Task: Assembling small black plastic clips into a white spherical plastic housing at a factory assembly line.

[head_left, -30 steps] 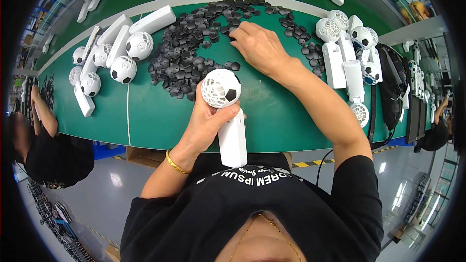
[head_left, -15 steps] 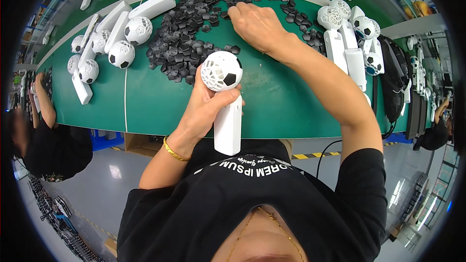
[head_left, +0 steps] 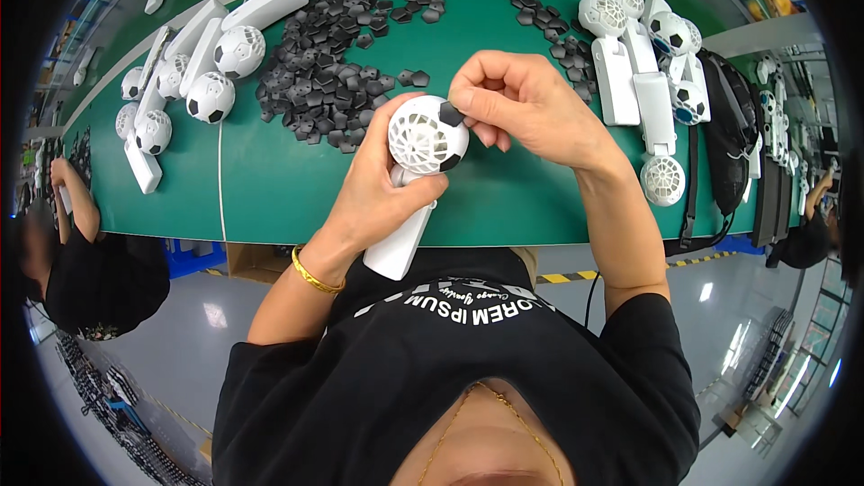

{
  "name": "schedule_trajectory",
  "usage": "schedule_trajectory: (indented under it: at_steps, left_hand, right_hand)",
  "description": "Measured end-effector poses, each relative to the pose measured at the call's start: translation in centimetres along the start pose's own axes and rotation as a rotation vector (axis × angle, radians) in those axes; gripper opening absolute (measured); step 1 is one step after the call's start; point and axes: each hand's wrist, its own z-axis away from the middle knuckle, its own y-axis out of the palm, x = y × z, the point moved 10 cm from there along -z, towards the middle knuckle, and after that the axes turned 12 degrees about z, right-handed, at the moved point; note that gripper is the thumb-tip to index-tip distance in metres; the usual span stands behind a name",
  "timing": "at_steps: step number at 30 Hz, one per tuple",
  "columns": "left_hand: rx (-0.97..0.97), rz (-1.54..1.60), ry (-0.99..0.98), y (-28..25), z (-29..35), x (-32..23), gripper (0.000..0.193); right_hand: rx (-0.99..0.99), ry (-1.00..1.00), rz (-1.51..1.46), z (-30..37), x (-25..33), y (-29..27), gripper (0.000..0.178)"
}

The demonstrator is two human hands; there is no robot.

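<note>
My left hand (head_left: 382,175) grips a white handheld device with a soccer-ball-shaped head (head_left: 418,137) at the neck, its white handle (head_left: 396,247) slanting down toward me. The head has an open web-like grille and a black patch on its lower right. At the ball's upper right, my right hand (head_left: 526,103) pinches a black pentagon piece (head_left: 451,113) between thumb and fingertips, against the ball's surface. Whether that piece is seated cannot be made out. Beyond both hands, many loose black pentagon pieces (head_left: 310,72) lie in an arc on the green table (head_left: 504,207).
Several white ball-headed devices (head_left: 211,97) lie at the left of the table. More of them (head_left: 616,81) lie at the right, beside a black bag (head_left: 727,139). A person in black (head_left: 103,279) works at the far left, another (head_left: 805,243) at the far right.
My right hand has come back from the pile of black pieces to the ball, with a pentagon piece between its fingers. My left hand has turned and tilted the device.
</note>
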Motion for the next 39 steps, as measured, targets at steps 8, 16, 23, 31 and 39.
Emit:
schedule_trajectory:
  at_steps: [8,16,23,31,39]
  left_hand:
    - [-0.014,-0.096,0.011,0.3,0.0,-0.3,0.073]
    - [0.021,-0.228,0.073,0.7,0.3,-0.7,0.073]
    - [0.054,-0.184,-0.050,0.6,0.0,0.4,0.076]
    - [0.036,-0.093,-0.130,0.1,-0.3,0.9,0.073]
    - [0.019,-0.103,-0.099,-0.3,-0.4,0.6,0.069]
  right_hand:
    - [-0.052,0.009,-0.017,1.0,-0.7,0.4,0.020]
    - [0.028,0.014,-0.131,0.3,-2.3,0.8,0.022]
    - [0.138,0.133,-0.197,-0.2,-4.7,1.5,0.024]
    - [-0.511,-0.137,0.653,-1.1,-3.0,-8.3,0.017]
    - [-0.683,0.021,1.338,-0.1,-3.9,-11.8,0.011]
